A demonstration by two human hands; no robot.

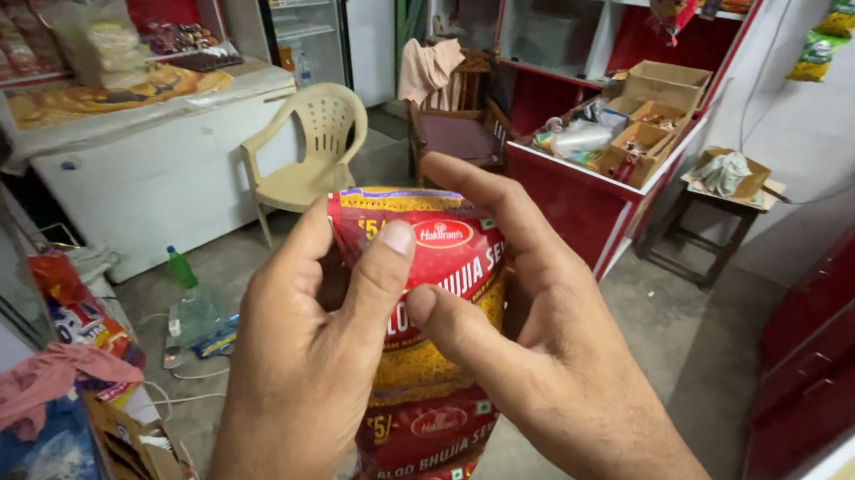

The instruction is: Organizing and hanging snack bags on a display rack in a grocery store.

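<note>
**Both hands on snack strip, small shop**

My left hand [307, 379] and right hand [524, 333] are both clamped on the top packet of a hanging strip of red-and-yellow snack packets [427, 370], thumbs pressed on its front, held up mid-frame in front of me. Below: bare grey concrete floor [675, 343] (dusty, cables on it). Cream plastic chair [311, 148] stands beside a white chest freezer [162, 168]. Red counter [575, 200] with open cardboard boxes [649, 114] right. Green-capped bottle [184, 277] on floor.
</note>
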